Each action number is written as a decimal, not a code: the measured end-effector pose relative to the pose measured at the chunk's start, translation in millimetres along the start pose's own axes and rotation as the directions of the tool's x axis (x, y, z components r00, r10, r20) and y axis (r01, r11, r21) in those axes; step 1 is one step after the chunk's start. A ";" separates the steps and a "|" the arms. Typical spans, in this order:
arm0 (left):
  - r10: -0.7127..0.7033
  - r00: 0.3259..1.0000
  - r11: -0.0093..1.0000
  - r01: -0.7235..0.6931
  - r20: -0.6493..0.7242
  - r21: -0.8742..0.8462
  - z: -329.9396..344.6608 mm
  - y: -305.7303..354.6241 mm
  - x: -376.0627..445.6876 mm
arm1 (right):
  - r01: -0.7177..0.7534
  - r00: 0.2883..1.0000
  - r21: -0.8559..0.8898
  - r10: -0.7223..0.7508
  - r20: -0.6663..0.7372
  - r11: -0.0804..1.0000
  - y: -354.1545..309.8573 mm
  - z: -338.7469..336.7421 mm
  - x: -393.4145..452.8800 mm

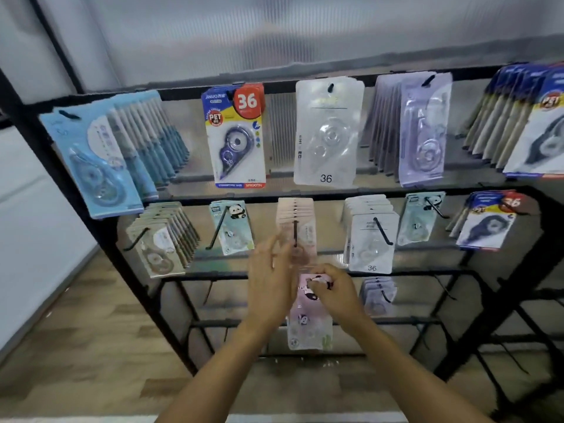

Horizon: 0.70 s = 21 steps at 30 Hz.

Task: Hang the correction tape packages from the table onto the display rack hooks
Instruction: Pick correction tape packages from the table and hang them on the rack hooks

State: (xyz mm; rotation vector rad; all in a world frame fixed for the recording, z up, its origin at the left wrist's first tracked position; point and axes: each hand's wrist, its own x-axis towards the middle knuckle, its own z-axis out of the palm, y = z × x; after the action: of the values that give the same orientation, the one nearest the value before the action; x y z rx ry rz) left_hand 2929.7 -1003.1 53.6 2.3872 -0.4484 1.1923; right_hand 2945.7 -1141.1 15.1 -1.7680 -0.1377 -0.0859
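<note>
Up close, the right hand's [332, 293] fingers [316, 284] pinch the top edge of a pink panda package [308, 325], which hangs down below the grip in front of the rack's lower rails. The left hand [268, 282] is just beside it, fingers [270, 244] loosely spread and blurred, reaching toward the hook [295, 233] that carries a stack of pale pink packages [297, 215]. Around them the black display rack [91, 221] bears rows of correction tape cards, above a wood-patterned floor [85, 331].

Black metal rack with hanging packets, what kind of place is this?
Likely a stationery shop display: a black metal display rack with hooks, rows of carded correction tape packages, a pink panda-print package held in both hands.
</note>
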 end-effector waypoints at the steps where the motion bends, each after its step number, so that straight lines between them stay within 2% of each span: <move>1: -0.007 0.999 0.997 0.010 0.046 -0.070 8.1 7.5 -5.4 | -0.005 1.000 -0.010 0.005 -0.013 1.000 8.7 -6.3 -3.0; 5: 0.160 0.957 0.985 -0.138 0.242 -0.106 45.4 22.4 -35.0 | -0.008 1.000 -0.042 0.008 -0.017 0.999 35.4 -26.4 -9.9; 7: 0.173 0.940 0.981 -0.138 0.295 -0.137 59.5 22.5 -50.9 | -0.023 1.000 -0.051 0.022 -0.007 0.998 45.8 -31.7 -13.6; 9: 0.129 0.938 0.987 -0.089 0.323 -0.136 68.6 22.6 -64.6 | -0.047 0.999 -0.050 0.048 0.007 0.998 56.5 -35.1 -16.5; 12: -0.055 0.903 0.977 0.136 0.426 -0.162 76.9 21.0 -79.7 | -0.096 0.995 -0.049 0.097 0.016 0.994 71.9 -35.5 -18.1; 16: -0.357 0.723 0.835 0.531 0.591 -0.145 90.5 8.4 -94.7 | -0.198 0.978 -0.096 0.203 0.050 0.976 96.3 -24.5 -13.7; 21: -0.574 0.565 0.639 0.762 0.593 -0.108 112.2 -12.5 -106.8 | -0.336 0.941 -0.135 0.338 -0.007 0.932 138.3 -10.2 3.1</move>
State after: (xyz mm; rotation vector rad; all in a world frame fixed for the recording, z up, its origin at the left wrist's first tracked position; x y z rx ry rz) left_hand 2949.1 -1039.8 -96.2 2.1689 0.1427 0.0846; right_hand 2968.4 -1178.0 -116.8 -1.9032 0.1653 0.1723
